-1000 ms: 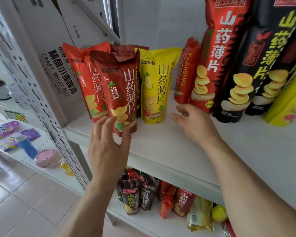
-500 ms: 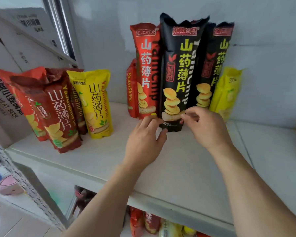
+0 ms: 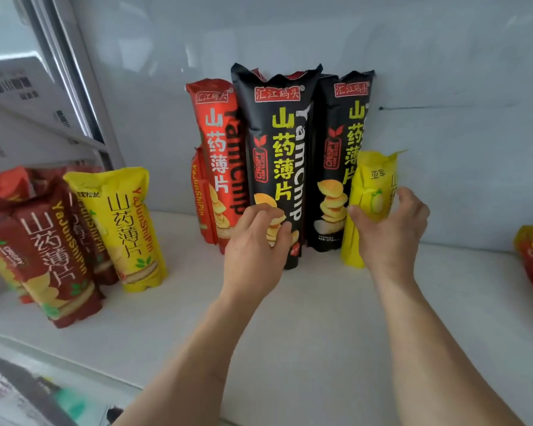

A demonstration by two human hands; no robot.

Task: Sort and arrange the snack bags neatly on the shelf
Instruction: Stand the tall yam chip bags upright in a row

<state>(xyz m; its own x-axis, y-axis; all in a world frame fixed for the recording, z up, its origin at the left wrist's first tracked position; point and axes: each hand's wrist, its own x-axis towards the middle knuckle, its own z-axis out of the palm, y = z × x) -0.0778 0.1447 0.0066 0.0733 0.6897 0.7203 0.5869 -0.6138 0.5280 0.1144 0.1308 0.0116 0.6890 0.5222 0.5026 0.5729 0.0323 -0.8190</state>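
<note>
The left hand (image 3: 256, 241) grasps the lower part of the tall black bag (image 3: 277, 155), fingers curled round its front, while the right hand (image 3: 388, 229) grasps the small yellow bag (image 3: 373, 186) standing just right of the second black bag (image 3: 339, 149). Both bags stand upright on the white shelf (image 3: 290, 333) against the wall. A tall red bag (image 3: 219, 142) stands just left of the left hand, and a group of red and yellow bags (image 3: 74, 235) stands well to its left.

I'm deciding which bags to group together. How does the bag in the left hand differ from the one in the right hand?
The left hand grips a tall black bag; the right hand grips a short yellow bag. The black bag stands upright; the yellow bag tilts slightly. Both show chip artwork.
</note>
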